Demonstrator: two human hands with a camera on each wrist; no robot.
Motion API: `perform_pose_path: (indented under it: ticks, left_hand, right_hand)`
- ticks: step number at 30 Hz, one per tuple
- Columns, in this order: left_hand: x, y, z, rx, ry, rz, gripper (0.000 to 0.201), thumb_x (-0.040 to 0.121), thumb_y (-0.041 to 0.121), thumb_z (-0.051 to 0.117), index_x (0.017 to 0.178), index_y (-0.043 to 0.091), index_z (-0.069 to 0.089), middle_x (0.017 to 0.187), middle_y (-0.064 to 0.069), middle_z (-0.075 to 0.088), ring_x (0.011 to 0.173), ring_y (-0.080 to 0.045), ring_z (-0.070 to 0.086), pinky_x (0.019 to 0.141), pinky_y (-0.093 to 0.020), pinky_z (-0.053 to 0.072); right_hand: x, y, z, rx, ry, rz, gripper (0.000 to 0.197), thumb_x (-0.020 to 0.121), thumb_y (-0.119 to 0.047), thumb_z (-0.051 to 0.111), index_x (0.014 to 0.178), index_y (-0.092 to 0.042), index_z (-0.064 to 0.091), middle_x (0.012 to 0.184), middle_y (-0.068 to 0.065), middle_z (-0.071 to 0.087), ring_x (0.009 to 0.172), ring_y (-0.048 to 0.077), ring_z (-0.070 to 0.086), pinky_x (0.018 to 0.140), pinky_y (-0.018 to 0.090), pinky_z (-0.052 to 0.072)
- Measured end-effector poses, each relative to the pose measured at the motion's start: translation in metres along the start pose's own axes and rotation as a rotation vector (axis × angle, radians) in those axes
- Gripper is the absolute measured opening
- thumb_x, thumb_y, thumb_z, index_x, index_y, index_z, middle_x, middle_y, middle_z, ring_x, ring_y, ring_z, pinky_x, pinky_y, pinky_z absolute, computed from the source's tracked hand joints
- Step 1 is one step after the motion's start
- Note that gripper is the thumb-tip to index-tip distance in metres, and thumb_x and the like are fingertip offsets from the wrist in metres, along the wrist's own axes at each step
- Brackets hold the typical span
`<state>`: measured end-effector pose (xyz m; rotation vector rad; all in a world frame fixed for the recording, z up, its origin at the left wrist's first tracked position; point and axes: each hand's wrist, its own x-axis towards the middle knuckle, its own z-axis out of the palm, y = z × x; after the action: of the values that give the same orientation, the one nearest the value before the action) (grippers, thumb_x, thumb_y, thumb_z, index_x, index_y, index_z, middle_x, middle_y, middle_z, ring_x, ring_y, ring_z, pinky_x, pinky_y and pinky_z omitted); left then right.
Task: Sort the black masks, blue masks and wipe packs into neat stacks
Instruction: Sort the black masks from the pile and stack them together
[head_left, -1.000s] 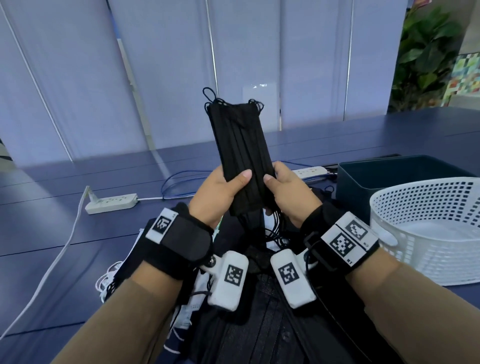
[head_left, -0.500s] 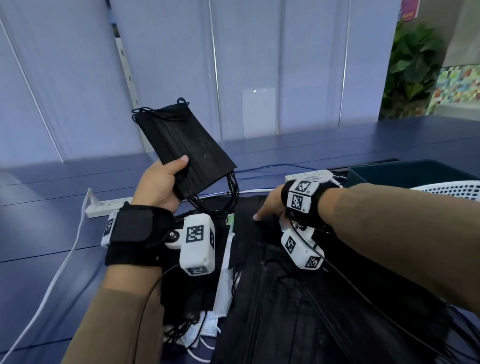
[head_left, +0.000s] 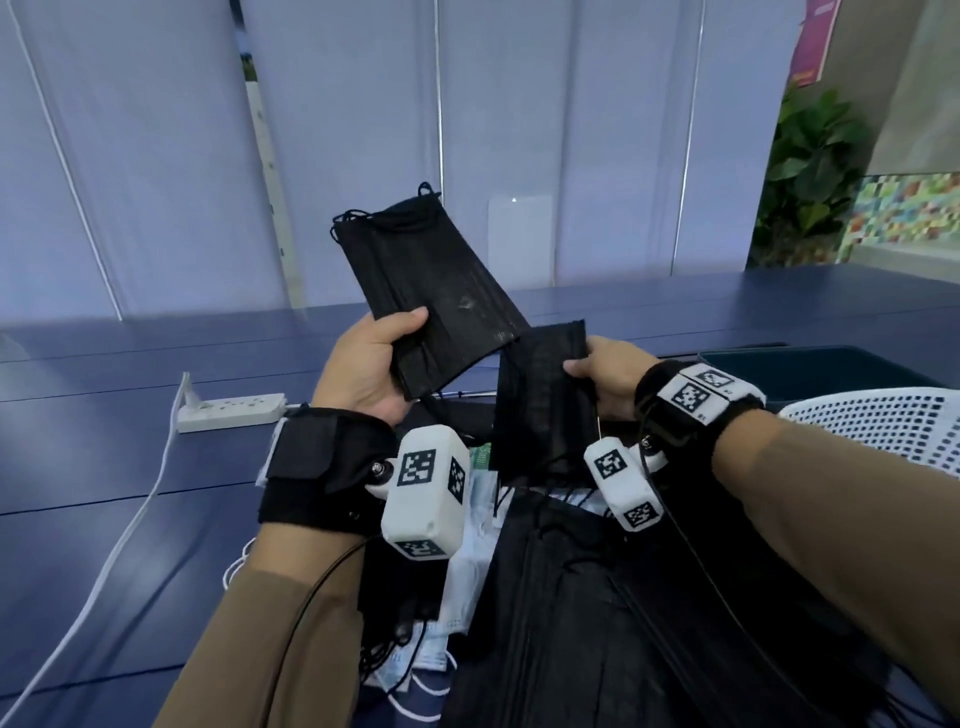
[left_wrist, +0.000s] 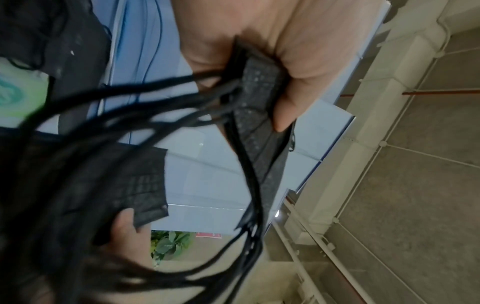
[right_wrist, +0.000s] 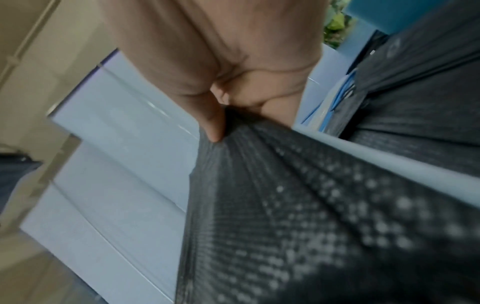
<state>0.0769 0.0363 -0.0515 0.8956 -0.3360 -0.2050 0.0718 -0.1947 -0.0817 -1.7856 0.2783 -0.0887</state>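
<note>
A white power strip (head_left: 232, 412) is lying at the far left on the blue table (head_left: 93, 519), its cable trailing toward the near edge. The left hand (head_left: 371, 371) is holding a bundle of black masks (head_left: 434, 288) raised above the table, tilted with its ear loops at the top; the thumb is pressing across the front of the bundle's lower end and the fingers are curling behind it, so the hand is clamped firmly on the bundle. In the left wrist view the same bundle (left_wrist: 259, 98) is showing edge-on between thumb and fingers, with black ear loops dangling from it. Just to the right, nearly touching the bundle's lower corner, a single black mask (head_left: 545, 395) is hanging roughly upright from the right hand (head_left: 605, 376), which is pinching its upper right edge between thumb and fingers. The right wrist view is confirming the pinch, the thumb (right_wrist: 213, 125) pressing on the pleated fabric. Below both hands a loose heap of black masks (head_left: 597, 623) is lying on the table, with blue masks (head_left: 470, 587) partly showing at its left edge. Whether wipe packs are lying among them cannot be told. At the far right a white perforated basket (head_left: 883, 431) is sitting beside a dark bin (head_left: 810, 371).
</note>
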Motion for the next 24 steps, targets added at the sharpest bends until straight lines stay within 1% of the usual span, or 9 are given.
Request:
perform_pose_path:
  ticks: [4,7,10,13,14,16,19,21,24]
  left_hand:
    - [-0.004,-0.016,0.016,0.050,-0.058,-0.039,0.031,0.095,0.009,0.047,0.121,-0.002,0.057,0.107,-0.014,0.069,0.089,-0.023,0.069,0.070,-0.035,0.059]
    - [-0.004,-0.039,0.033,0.192,-0.092,-0.066,0.026,0.096,0.016,0.049,0.115,0.003,0.061,0.105,-0.010,0.071,0.098,-0.023,0.068,0.084,-0.037,0.056]
    - [0.005,-0.059,0.047,0.328,-0.076,-0.043,0.019,0.094,0.016,0.054,0.109,0.010,0.064,0.108,-0.006,0.069,0.104,-0.022,0.065,0.094,-0.037,0.050]
    - [0.016,-0.061,0.062,0.313,-0.106,-0.053,0.021,0.093,0.015,0.054,0.111,0.008,0.063,0.108,-0.008,0.069,0.102,-0.022,0.065,0.092,-0.036,0.051]
    - [0.020,-0.059,0.068,0.314,-0.129,-0.038,0.025,0.094,0.014,0.054,0.116,0.006,0.061,0.111,-0.008,0.068,0.102,-0.022,0.065,0.091,-0.035,0.052]
    - [0.029,-0.053,0.081,0.356,-0.165,0.053,0.028,0.093,0.009,0.053,0.121,0.005,0.057,0.113,-0.008,0.066,0.102,-0.020,0.065,0.091,-0.034,0.052]
    - [0.036,-0.052,0.095,0.407,-0.156,0.248,0.038,0.086,0.000,0.060,0.121,0.009,0.050,0.116,-0.009,0.062,0.106,-0.022,0.061,0.096,-0.038,0.049]
    - [0.033,-0.062,0.093,0.453,-0.159,0.308,0.055,0.078,0.002,0.062,0.128,0.009,0.041,0.122,-0.010,0.058,0.111,-0.021,0.057,0.098,-0.039,0.047]
    - [0.028,-0.085,0.078,0.549,-0.178,0.281,0.081,0.080,-0.005,0.062,0.147,0.011,0.020,0.143,-0.011,0.043,0.124,-0.018,0.050,0.104,-0.032,0.043]
  right_hand:
    - [-0.021,-0.009,-0.016,0.255,-0.075,-0.121,0.033,0.101,-0.007,0.034,0.129,-0.012,0.049,0.112,0.007,0.062,0.092,0.020,0.061,0.077,0.037,0.053]
    - [-0.035,-0.019,-0.022,0.345,-0.189,-0.179,0.033,0.102,-0.012,0.032,0.130,-0.011,0.049,0.118,0.008,0.062,0.097,0.021,0.062,0.078,0.037,0.056]
    - [-0.040,-0.028,-0.025,0.363,-0.226,-0.235,0.032,0.101,-0.017,0.037,0.130,-0.008,0.050,0.116,0.011,0.063,0.095,0.022,0.062,0.070,0.032,0.057]
    - [-0.041,-0.038,-0.033,0.398,-0.195,-0.307,0.032,0.099,-0.018,0.042,0.129,-0.007,0.051,0.111,0.011,0.065,0.097,0.025,0.061,0.086,0.038,0.052]
    - [-0.039,-0.043,-0.037,0.424,-0.184,-0.331,0.032,0.099,-0.018,0.043,0.128,-0.006,0.051,0.111,0.011,0.065,0.096,0.023,0.063,0.086,0.037,0.053]
    - [-0.040,-0.055,-0.045,0.509,-0.170,-0.373,0.032,0.100,-0.025,0.041,0.120,-0.005,0.056,0.109,0.011,0.067,0.094,0.022,0.066,0.084,0.037,0.055]
    - [-0.044,-0.064,-0.052,0.582,-0.207,-0.400,0.046,0.099,-0.043,0.034,0.119,-0.008,0.058,0.116,0.012,0.065,0.105,0.023,0.065,0.096,0.041,0.050]
    - [-0.043,-0.056,-0.050,0.457,-0.158,-0.469,0.048,0.096,-0.038,0.045,0.133,-0.009,0.045,0.128,0.012,0.058,0.116,0.024,0.058,0.103,0.043,0.044]
    - [-0.041,-0.024,-0.047,0.102,0.032,-0.652,0.068,0.084,-0.016,0.058,0.144,-0.021,0.025,0.140,0.006,0.044,0.124,0.019,0.050,0.109,0.040,0.038]
